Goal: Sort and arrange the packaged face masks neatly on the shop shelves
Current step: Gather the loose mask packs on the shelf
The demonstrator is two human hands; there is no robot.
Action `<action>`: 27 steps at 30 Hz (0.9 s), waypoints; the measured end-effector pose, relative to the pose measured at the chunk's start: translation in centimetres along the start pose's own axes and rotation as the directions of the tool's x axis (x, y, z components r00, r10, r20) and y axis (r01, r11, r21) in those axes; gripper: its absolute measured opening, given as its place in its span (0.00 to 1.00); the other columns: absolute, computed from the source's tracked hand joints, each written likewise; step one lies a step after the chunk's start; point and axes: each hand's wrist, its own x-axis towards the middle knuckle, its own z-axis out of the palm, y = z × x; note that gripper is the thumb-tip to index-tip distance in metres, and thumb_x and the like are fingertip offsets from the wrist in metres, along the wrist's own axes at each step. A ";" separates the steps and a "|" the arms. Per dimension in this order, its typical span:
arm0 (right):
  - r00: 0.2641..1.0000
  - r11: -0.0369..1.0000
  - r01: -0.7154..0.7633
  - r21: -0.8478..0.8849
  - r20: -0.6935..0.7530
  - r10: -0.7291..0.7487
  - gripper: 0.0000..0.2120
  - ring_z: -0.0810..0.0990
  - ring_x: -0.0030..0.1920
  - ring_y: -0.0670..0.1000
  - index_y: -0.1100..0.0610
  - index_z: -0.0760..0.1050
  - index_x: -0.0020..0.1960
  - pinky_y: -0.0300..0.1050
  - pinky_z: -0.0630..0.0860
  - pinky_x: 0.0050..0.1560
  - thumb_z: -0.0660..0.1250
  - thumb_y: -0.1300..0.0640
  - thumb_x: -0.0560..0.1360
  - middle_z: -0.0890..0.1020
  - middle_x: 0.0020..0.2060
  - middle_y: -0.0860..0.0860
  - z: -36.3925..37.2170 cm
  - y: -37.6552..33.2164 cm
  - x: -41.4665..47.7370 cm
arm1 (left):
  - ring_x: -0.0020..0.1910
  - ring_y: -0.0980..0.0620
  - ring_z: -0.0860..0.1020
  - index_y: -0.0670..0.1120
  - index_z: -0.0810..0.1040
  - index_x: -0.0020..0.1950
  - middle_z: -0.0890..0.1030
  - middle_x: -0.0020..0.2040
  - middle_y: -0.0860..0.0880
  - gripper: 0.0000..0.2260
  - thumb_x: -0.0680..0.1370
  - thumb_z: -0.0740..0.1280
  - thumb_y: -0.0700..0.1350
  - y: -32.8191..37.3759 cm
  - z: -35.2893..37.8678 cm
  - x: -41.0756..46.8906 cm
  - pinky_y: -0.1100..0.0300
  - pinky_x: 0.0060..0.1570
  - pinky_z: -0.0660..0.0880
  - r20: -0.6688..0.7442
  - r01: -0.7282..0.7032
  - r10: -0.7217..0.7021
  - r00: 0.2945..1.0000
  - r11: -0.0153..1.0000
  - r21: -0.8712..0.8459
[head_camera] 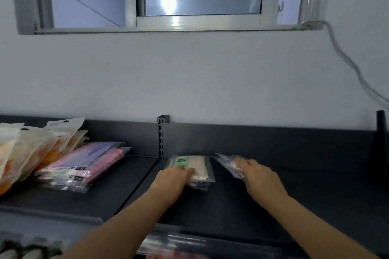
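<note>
A flat stack of mask packs [197,171], its green label too blurred to read, lies on the dark shelf [305,195] just right of the divider, the left hand [171,177] gripping its near-left edge; the right hand [257,173] clasps tilted clear packs [226,161] beside it; leftward, pink packs [84,166] read "10".

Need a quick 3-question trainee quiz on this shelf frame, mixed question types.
1. True or false: the left hand touches the green-label stack.
2. Which lies left of the slotted post? A) pink and purple packs B) the green-label stack C) a cardboard box
3. Fill in: the right hand holds clear packs to the ___ of the green-label stack.
Key: 1 true; 2 A; 3 right.
</note>
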 end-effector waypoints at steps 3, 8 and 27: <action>0.998 0.998 0.051 -0.047 0.033 -0.049 0.27 0.72 0.64 0.52 0.49 0.58 0.74 0.42 0.68 0.59 0.57 0.62 0.77 0.69 0.69 0.49 0.0 0.4 -0.6 | 0.62 0.39 0.73 0.53 0.60 0.73 0.69 0.68 0.43 0.21 0.80 0.55 0.41 0.0 -0.1 -0.6 0.47 0.58 0.71 0.035 -0.010 0.009 0.999 1.000 0.027; 0.994 0.995 -0.044 0.087 -0.099 0.053 0.24 0.79 0.53 0.56 0.44 0.62 0.71 0.48 0.74 0.49 0.57 0.59 0.77 0.76 0.62 0.49 -1.3 1.5 -0.8 | 0.59 0.42 0.76 0.55 0.64 0.72 0.73 0.68 0.47 0.22 0.79 0.60 0.43 -3.4 -2.3 -1.7 0.51 0.56 0.73 -0.307 0.012 -0.070 0.949 0.982 -0.187; 0.904 0.802 -0.023 0.598 -0.329 0.271 0.25 0.74 0.41 0.52 0.55 0.67 0.71 0.43 0.69 0.46 0.66 0.60 0.75 0.77 0.42 0.55 -5.8 -8.7 1.7 | 0.54 0.40 0.77 0.67 0.37 0.69 0.71 0.63 0.45 0.37 0.78 0.55 0.36 -14.1 -0.2 -8.4 0.46 0.49 0.75 -0.111 -0.006 0.010 0.994 0.999 0.032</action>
